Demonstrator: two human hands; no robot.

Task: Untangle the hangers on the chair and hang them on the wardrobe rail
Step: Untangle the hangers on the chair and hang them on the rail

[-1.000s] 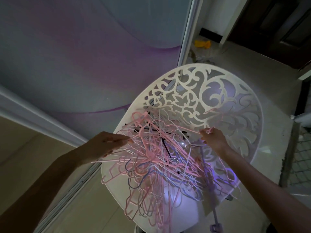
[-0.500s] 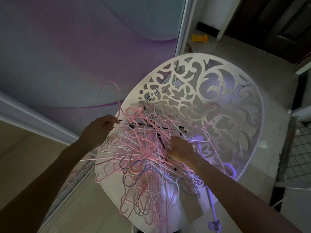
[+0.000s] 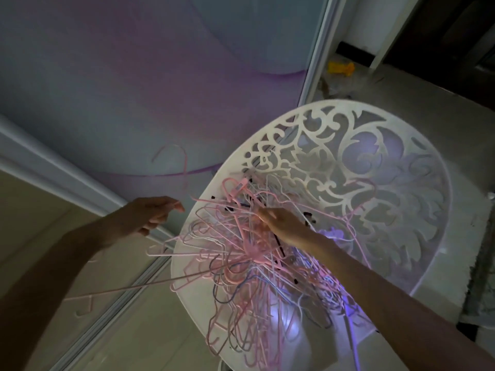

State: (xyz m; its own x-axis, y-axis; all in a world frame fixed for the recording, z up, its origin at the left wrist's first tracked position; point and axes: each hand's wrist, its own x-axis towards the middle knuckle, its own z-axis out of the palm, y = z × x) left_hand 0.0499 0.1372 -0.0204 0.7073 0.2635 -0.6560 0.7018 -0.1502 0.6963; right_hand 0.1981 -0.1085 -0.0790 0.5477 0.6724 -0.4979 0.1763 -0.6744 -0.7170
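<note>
A tangled pile of thin pink, blue and white hangers (image 3: 249, 263) lies on the seat of a white chair (image 3: 332, 145) with an ornate cut-out back. My left hand (image 3: 150, 215) is off the chair's left edge and pinches the neck of one pink hanger (image 3: 174, 152), whose hook rises above the fingers. This hanger's long bar sticks out low to the left. My right hand (image 3: 281, 223) is in the middle of the pile, fingers curled round a few pink strands. The wardrobe rail is out of view.
A wardrobe sliding door (image 3: 134, 76) with a purple wave pattern stands to the left, its floor track running under my left arm. A yellow object (image 3: 341, 68) lies on the floor behind the chair. A dark doorway is at the top right.
My right hand moved from the pile's right side into its middle. My left hand drew back to the left with the pink hanger, whose hook now stands clear of the pile.
</note>
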